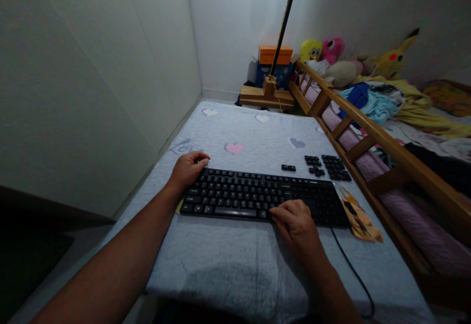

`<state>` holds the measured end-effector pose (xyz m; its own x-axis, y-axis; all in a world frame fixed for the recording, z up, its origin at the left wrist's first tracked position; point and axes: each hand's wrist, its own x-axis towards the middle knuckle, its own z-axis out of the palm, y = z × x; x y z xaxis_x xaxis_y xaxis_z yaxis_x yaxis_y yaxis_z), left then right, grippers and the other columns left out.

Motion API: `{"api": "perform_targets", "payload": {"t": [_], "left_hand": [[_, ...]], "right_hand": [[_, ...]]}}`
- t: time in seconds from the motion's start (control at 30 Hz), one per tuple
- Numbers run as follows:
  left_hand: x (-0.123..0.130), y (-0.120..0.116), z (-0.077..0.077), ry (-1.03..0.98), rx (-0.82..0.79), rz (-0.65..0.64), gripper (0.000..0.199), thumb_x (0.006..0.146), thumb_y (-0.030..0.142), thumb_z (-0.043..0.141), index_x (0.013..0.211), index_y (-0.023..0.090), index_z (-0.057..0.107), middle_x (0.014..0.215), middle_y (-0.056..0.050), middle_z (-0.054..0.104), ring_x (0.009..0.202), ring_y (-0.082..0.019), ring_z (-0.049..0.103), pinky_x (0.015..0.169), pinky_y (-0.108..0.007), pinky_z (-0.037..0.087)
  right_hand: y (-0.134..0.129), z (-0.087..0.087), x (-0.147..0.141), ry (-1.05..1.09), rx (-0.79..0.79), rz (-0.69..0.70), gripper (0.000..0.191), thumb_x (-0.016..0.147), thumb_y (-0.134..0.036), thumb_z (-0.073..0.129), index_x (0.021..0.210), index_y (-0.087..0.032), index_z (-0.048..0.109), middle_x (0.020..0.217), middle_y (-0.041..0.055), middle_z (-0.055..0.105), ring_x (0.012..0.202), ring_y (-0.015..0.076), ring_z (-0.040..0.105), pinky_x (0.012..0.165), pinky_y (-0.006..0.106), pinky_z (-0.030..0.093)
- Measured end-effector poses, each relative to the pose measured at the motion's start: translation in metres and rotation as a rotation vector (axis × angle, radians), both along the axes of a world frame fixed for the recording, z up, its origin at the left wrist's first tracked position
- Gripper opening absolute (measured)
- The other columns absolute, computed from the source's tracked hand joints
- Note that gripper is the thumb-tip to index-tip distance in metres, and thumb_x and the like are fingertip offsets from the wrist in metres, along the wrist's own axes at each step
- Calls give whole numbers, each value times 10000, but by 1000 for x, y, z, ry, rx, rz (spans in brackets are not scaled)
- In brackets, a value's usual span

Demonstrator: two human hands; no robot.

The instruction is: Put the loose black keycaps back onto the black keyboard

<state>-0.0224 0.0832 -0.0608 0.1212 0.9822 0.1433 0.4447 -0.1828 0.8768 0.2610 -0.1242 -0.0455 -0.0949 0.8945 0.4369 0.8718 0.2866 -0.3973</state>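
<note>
A black keyboard [235, 194] lies flat on the cloth-covered table. My left hand [188, 168] rests at its upper left corner, fingers curled together against that edge. At the bottom row, right of the space bar, my right hand [294, 218] pinches with thumb and fingertips close to a key; whatever is between them is hidden. The right part of the keyboard looks bare of keycaps. Behind it, loose black keycaps sit in groups: a pair [288, 167], a middle cluster [314, 167] and a larger block [335, 168].
An orange cloth [364, 223] with small dark tools on it lies right of the keyboard. The keyboard's cable [351, 265] runs toward the front edge. A wooden bed rail [368, 128] borders the table's right side; a lamp stand [270, 88] stands behind.
</note>
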Motion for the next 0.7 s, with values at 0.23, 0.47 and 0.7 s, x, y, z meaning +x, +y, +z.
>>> {"api": "perform_targets", "payload": {"t": [0.23,0.47,0.7], "left_hand": [[0,-1,0,4,6,3,252,703,401,644,799,183,726,755,-22,711,721,-198,637,709,-313,479],[0,-1,-1,4,-3,18,240,704,389,643,802,186,727,763,-18,714,725,-196,641,711,-308,476],[0,-1,0,4,-9,19,254,697,401,646,798,181,725,736,-20,708,700,-193,635,676,-301,472]], "right_hand": [[0,-3,3,43,24,57,147,880,-83,629,855,-204,710,806,37,644,839,207,511,739,342,395],[-4,-8,1,63,81,49,146,908,-97,607,877,-198,707,818,41,649,820,197,514,727,338,410],[-6,-8,1,62,114,49,141,921,-105,603,895,-194,710,826,41,672,806,187,521,740,341,403]]}}
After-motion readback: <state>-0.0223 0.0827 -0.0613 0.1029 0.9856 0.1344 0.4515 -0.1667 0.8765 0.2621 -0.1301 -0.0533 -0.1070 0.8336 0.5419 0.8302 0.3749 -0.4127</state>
